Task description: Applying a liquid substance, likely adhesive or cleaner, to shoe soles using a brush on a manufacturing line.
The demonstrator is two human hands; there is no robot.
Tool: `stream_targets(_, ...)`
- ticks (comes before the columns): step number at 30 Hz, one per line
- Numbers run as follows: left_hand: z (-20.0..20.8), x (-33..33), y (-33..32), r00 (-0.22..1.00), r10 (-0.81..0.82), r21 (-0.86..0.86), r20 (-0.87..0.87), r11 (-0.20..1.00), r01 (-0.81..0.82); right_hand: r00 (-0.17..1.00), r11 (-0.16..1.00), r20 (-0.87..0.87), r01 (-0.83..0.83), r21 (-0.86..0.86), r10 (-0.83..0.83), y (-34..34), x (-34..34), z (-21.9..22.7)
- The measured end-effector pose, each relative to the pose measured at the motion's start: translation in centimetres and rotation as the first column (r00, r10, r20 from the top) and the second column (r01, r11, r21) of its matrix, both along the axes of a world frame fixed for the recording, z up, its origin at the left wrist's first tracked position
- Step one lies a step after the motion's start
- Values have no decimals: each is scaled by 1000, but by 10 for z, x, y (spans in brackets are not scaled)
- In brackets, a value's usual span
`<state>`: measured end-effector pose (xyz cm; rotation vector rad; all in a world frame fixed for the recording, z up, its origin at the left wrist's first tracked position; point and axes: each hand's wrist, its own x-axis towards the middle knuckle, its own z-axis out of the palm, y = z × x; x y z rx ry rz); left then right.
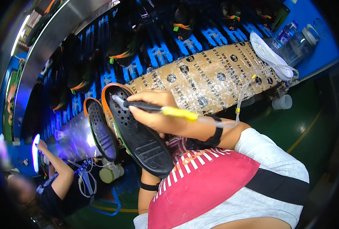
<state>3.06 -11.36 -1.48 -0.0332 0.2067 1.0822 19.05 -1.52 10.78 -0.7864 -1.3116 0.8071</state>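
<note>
My right hand (158, 108) is closed around a glue brush (148, 106) with a black grip and a yellow sleeve, trailing a clear tube. The brush's pale bristles touch the holed inside of a black shoe sole (139, 133) near its orange-rimmed end. From beneath, my left hand (162, 136) holds this sole tilted up in front of my apron; most of its fingers are hidden behind it. Just left of it, a second black sole (100, 131) with an orange rim leans at the bench edge.
Cardboard (200, 76) covers the bench. Behind it, blue racks (158, 55) carry dark shoe uppers (121, 49). A white sole-shaped piece (269, 55), a bottle (286, 33) and a clear jug (303, 45) stand right. A cup (282, 102) hangs below. Another person (58, 177) works at left.
</note>
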Motion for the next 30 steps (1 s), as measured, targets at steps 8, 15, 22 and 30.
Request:
stream_targets(8,-3,-4,-11,991,-96,36,-93,994,100,899,937,339,176,303,-278,10,-38,-17)
stream_targets(15,1,-12,-21,988,-87,22,-126,996,91,988,967,131,-111,230,82,-4,-28,-17)
stream_targets(22,0,-11,-24,985,-97,17,-141,995,101,894,948,414,37,316,-173,-4,-31,-15)
stream_targets(30,3,-14,-21,985,-69,32,-158,997,75,968,973,212,87,215,-134,-5,-21,-3)
